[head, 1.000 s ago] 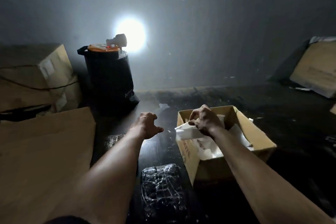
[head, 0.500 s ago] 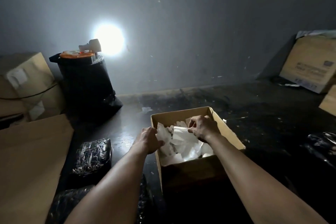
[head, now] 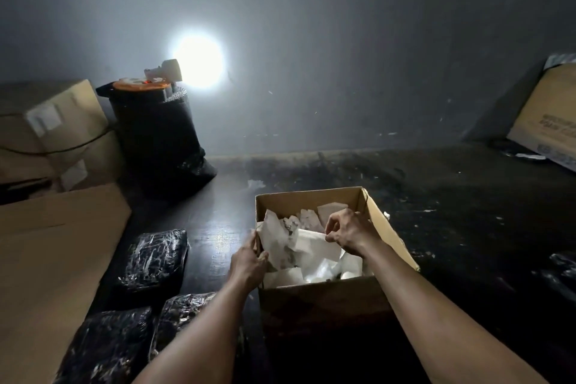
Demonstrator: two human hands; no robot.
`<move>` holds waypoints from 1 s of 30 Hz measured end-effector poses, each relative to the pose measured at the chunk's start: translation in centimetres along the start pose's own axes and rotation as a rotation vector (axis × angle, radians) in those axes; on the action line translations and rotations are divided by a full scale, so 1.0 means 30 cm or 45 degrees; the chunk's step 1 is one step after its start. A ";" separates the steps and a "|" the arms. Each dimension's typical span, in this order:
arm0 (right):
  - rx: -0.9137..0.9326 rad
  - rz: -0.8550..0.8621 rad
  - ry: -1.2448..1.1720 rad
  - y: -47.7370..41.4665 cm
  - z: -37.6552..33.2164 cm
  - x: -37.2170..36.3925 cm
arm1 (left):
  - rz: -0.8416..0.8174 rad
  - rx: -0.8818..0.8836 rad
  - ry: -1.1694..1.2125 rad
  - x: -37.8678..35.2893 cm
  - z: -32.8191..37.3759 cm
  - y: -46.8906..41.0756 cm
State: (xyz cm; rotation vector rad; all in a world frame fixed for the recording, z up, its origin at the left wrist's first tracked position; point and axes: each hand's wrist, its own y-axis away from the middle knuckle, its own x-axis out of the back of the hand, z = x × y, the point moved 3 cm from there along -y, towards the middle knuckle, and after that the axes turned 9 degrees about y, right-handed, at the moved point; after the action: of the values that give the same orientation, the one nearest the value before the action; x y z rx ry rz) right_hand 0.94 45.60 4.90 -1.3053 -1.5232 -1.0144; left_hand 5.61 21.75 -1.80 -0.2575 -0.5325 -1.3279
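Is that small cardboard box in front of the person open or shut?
Open. The small brown cardboard box has no flaps over its top, and crumpled white paper shows inside it.

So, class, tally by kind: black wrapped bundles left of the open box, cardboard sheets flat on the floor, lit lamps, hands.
Black plastic-wrapped bundles: 3
Flat cardboard sheet: 1
Lit lamp: 1
Hands: 2, left hand gripping the open cardboard box, right hand pinching a white wrapper
Total: 7

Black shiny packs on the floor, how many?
3 packs: one beside the flat cardboard, one nearest the camera, one partly behind the left forearm. More may hide in the dark.
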 end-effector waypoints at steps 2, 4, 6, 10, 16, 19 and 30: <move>0.011 -0.004 0.003 -0.011 0.007 -0.014 | 0.026 0.010 0.090 -0.007 -0.011 0.000; 0.014 0.016 0.027 -0.022 0.014 -0.026 | 0.049 0.006 0.133 -0.011 -0.016 0.002; 0.005 0.056 0.068 -0.034 0.020 -0.036 | 0.074 0.004 0.139 -0.013 -0.026 -0.003; 0.014 0.049 0.135 -0.046 0.016 -0.049 | 0.076 0.031 0.175 -0.017 -0.033 0.000; 0.042 0.034 0.123 -0.036 0.026 -0.074 | 0.065 0.037 0.204 -0.021 -0.043 0.002; 0.061 0.017 0.092 -0.025 0.031 -0.075 | 0.062 0.043 0.212 -0.022 -0.048 -0.001; 0.051 -0.015 0.058 0.009 0.054 -0.056 | 0.036 0.001 0.137 -0.013 -0.037 0.004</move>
State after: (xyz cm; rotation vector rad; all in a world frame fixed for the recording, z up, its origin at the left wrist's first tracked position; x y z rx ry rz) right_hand 1.18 46.68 2.83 -1.2394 -1.5109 -1.0094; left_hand 5.92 21.60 -2.93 -0.1910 -0.4372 -1.3058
